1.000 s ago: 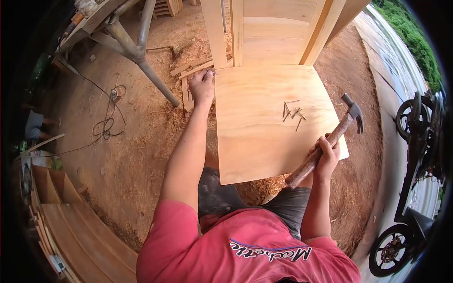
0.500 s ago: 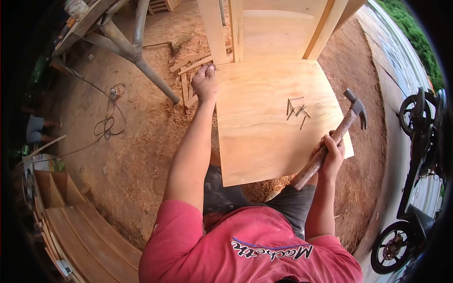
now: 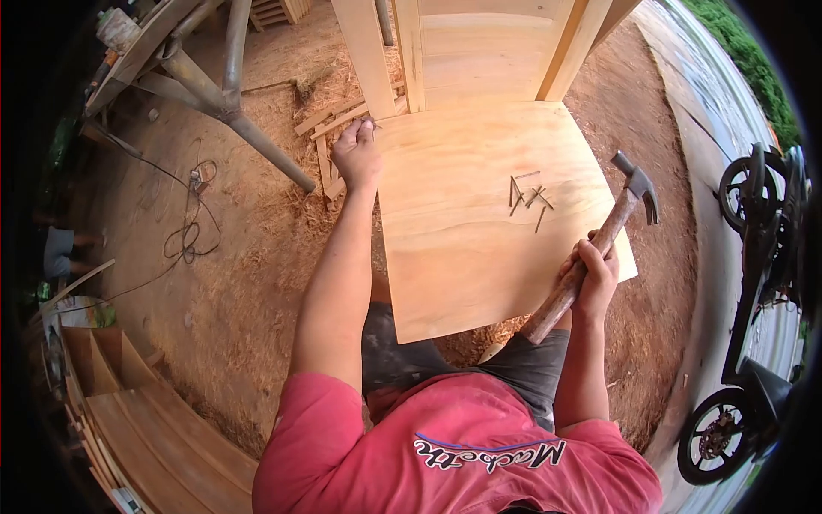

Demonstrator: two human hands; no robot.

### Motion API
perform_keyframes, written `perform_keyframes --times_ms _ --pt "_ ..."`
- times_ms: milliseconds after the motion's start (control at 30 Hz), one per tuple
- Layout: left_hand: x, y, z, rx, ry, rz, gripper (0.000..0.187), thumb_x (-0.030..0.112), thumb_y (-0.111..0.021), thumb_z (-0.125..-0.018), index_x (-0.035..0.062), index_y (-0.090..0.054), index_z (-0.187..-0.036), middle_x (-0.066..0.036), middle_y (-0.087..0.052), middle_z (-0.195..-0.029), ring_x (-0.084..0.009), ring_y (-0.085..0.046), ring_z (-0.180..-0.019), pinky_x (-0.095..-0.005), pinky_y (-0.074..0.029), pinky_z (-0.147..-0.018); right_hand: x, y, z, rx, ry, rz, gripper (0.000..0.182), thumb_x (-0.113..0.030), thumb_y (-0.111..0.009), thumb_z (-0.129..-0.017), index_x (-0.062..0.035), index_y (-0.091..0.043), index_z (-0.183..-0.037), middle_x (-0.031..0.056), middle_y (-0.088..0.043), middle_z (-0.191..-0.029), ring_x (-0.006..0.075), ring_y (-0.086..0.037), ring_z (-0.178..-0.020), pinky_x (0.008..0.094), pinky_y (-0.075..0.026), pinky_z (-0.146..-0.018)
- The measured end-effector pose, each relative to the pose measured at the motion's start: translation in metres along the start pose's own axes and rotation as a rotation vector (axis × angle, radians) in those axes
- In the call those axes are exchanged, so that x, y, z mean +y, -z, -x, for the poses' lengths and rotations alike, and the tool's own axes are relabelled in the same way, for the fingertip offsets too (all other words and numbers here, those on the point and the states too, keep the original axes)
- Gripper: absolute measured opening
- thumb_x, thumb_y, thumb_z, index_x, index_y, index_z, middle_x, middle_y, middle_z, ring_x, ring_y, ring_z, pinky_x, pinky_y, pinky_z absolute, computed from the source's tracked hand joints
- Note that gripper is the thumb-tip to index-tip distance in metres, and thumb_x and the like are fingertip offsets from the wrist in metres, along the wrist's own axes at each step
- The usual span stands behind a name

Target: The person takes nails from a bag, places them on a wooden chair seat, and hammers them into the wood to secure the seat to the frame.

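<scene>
Since half a second ago, hammer [image 3: 599, 244] sits slightly higher and more upright in the right hand [image 3: 589, 276]; left hand [image 3: 356, 156] remains at the far left corner of the plywood panel [image 3: 479, 214], shifted a little leftward in view.

Right hand: grip clenched around the wooden handle near its middle, head of hammer raised above the right edge of the panel, claw pointing down and right. Handle end projects past the near edge of the panel.

Left hand: fingers pinched together at the panel corner, holding what looks like a small nail [image 3: 374, 126] against the wood; too small to confirm.

Panel lies flat, pale, its far edge against an upright wooden frame [image 3: 479, 51]. Loose nails [image 3: 527, 195], a small scatter, lie on the panel right of centre, well apart from both hands.

Writing: red shirt [image 3: 454, 445] carries white script lettering, seen upside down, reads roughly "Macbeth"; not certain.

Surroundings: sawdust-covered ground, wood offcuts [image 3: 330, 137] beside the left hand, metal stand leg [image 3: 248, 128], cable [image 3: 193, 223] at left, motorcycle [image 3: 753, 325] at right.
</scene>
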State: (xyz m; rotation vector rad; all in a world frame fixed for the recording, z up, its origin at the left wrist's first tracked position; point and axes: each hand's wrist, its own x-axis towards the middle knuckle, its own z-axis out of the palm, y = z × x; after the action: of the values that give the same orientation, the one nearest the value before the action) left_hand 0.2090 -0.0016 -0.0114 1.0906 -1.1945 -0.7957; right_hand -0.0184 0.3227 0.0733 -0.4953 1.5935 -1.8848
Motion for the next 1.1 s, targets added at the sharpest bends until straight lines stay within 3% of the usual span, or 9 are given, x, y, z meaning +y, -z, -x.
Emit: perform_keyframes --times_ms 833,1100 --pt "0.015 0.002 0.004 -0.004 -0.072 -0.166 0.021 0.015 -0.064 -0.095 0.0012 -0.074 -0.107 -0.011 -0.076 -0.091 -0.0159 -0.07 -0.083 -0.0285 -0.053 -0.079 -0.001 -0.001 0.001 0.003 -0.009 0.015 0.034 -0.014 -0.064 -0.087 0.0021 -0.048 -0.111 0.0074 -0.055 -0.076 0.0156 -0.057 -0.056 0.0277 -0.048 -0.052" --pt "0.03 0.004 0.005 -0.045 -0.147 -0.374 0.019 0.017 -0.063 -0.094 0.0054 -0.074 -0.103 -0.014 -0.073 -0.087 -0.0253 -0.071 -0.08 -0.0338 -0.054 -0.076 -0.003 -0.001 0.002 -0.002 -0.02 0.028 0.034 -0.015 -0.064 -0.087 0.002 -0.048 -0.111 0.0075 -0.056 -0.076 0.0159 -0.057 -0.056 0.0283 -0.048 -0.052"
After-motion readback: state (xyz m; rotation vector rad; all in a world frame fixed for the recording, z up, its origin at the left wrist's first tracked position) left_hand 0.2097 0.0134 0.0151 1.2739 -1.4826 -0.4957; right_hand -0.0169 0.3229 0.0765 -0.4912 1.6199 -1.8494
